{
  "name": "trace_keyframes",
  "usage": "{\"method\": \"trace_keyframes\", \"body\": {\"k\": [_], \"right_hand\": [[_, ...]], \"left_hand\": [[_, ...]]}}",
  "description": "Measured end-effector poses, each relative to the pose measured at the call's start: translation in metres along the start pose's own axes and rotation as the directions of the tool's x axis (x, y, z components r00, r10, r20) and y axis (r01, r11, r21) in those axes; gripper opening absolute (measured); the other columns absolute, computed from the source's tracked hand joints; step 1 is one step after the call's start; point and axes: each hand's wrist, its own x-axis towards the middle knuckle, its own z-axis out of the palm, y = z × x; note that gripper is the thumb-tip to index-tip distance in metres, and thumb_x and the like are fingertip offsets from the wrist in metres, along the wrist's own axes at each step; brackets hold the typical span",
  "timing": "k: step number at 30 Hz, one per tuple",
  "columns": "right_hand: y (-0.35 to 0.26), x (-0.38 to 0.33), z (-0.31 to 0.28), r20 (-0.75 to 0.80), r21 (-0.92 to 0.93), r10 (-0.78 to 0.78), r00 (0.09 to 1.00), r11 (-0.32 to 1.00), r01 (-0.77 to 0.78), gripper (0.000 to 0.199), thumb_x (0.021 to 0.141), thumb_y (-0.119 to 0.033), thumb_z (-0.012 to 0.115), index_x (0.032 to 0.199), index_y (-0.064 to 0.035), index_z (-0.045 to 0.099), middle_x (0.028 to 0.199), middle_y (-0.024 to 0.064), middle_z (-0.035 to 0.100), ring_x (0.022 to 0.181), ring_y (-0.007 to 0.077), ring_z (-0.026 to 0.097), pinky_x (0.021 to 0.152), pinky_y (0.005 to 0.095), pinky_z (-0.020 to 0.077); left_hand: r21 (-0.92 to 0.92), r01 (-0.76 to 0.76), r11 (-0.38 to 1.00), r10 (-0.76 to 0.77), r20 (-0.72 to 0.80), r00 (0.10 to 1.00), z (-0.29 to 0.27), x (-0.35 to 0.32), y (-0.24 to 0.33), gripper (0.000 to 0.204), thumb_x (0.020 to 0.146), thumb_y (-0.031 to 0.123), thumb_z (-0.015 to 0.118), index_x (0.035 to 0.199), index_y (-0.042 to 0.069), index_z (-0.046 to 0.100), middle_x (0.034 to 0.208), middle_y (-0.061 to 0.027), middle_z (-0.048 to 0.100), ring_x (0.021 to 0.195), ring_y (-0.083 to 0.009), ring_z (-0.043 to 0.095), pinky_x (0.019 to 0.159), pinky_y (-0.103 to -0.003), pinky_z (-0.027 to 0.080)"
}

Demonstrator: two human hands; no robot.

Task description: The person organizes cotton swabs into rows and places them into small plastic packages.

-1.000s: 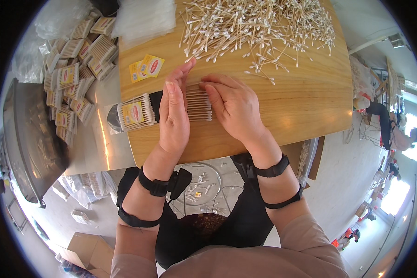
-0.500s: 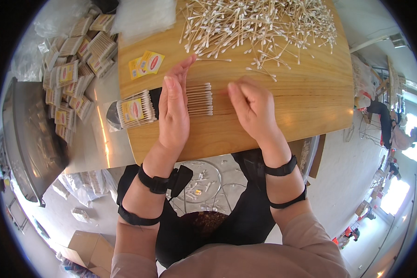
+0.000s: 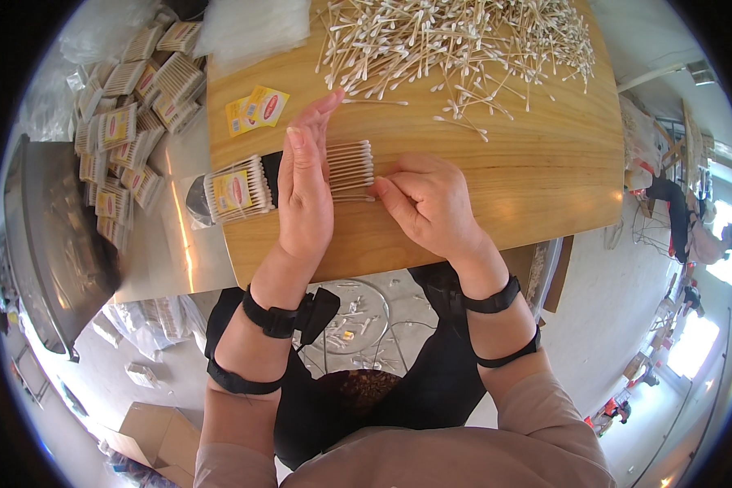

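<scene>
A flat row of cotton swabs lies on the wooden table, its white tips toward my right hand. My left hand stands on edge across the row, fingers stretched out and held together, hiding the row's left part. With thumb and fingers pinched, my right hand is at the tip of the nearest cotton swab, at the row's near side. Left of my left hand are a black strip and a packed bundle of swabs with a yellow label.
A big heap of loose cotton swabs covers the table's far side. Yellow cards and clear plastic bags lie at the far left. Filled swab packs are piled on a metal surface beside a grey bin.
My right hand has moved down and left to the near end of the swab row, pinching at a swab tip there. My left hand has stayed in place.
</scene>
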Motion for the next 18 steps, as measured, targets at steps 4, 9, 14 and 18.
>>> {"method": "trace_keyframes", "body": {"k": [4, 9, 14, 18], "right_hand": [[-0.0026, 0.0008, 0.0009, -0.051, 0.115, 0.098, 0.994, 0.989, -0.091, 0.012, 0.088, -0.007, 0.068, 0.079, -0.0039, 0.074, 0.066, 0.0105, 0.056, 0.059, 0.0289, 0.055, 0.053, 0.0378, 0.0421], [-0.0030, 0.0022, 0.0014, -0.034, 0.007, 0.058, 0.998, 0.998, -0.057, 0.012, 0.091, -0.008, 0.066, 0.083, -0.0034, 0.074, 0.067, 0.0108, 0.056, 0.059, 0.0286, 0.055, 0.054, 0.0370, 0.0422], [0.0001, 0.0021, 0.0028, -0.022, -0.018, 0.005, 1.000, 1.000, -0.005, 0.013, 0.092, -0.009, 0.066, 0.086, -0.0037, 0.075, 0.067, 0.0111, 0.055, 0.059, 0.0277, 0.055, 0.054, 0.0363, 0.0424], [-0.0025, 0.0027, 0.0052, -0.072, 0.079, 0.118, 0.990, 0.991, -0.112, 0.012, 0.092, -0.009, 0.066, 0.087, -0.0051, 0.076, 0.068, 0.0107, 0.055, 0.059, 0.0281, 0.055, 0.054, 0.0368, 0.0425]], "left_hand": [[0.016, 0.008, 1.000, -0.007, -0.053, 0.999, 0.0028, 0.0000, -0.0017, 0.062, 0.110, 0.044, 0.016, 0.137, -0.004, 0.045, 0.145, -0.0212, 0.047, 0.142, -0.0281, 0.037, 0.124, -0.040, 0.018], [-0.017, 0.000, 1.000, 0.000, 0.002, 1.000, -0.0023, -0.0001, -0.0038, 0.061, 0.110, 0.043, 0.019, 0.141, -0.005, 0.041, 0.149, -0.0217, 0.042, 0.145, -0.0293, 0.031, 0.123, -0.040, 0.017], [-0.026, -0.003, 1.000, 0.003, -0.003, 1.000, -0.0024, 0.0001, -0.0043, 0.060, 0.111, 0.041, 0.019, 0.140, -0.005, 0.042, 0.148, -0.0218, 0.042, 0.144, -0.0293, 0.033, 0.123, -0.040, 0.018], [-0.032, -0.003, 0.999, 0.003, -0.008, 1.000, -0.0031, -0.0005, -0.0053, 0.059, 0.111, 0.040, 0.019, 0.140, -0.005, 0.042, 0.148, -0.0217, 0.042, 0.144, -0.0290, 0.033, 0.123, -0.040, 0.018]]}}
